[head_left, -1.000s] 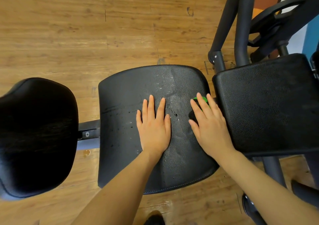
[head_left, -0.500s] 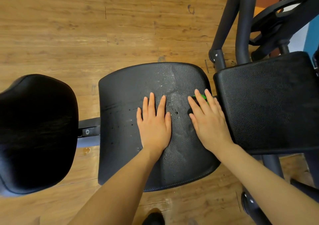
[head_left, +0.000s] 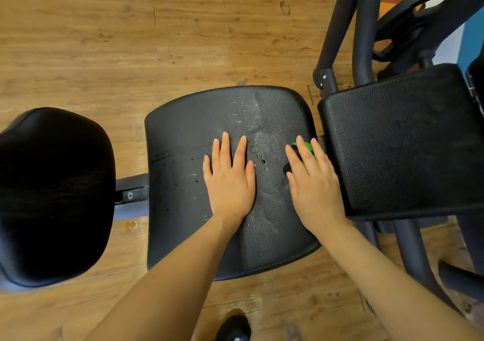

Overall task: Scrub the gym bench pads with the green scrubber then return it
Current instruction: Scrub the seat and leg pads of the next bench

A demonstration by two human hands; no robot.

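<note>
The left hand lies flat, fingers straight, on the middle of the middle bench pad, among water droplets. The right hand presses with straight fingers on the green scrubber at that pad's right edge, just beside the right pad. Most of the scrubber is hidden; it seems to sit flat. The left pad stands apart.
</note>
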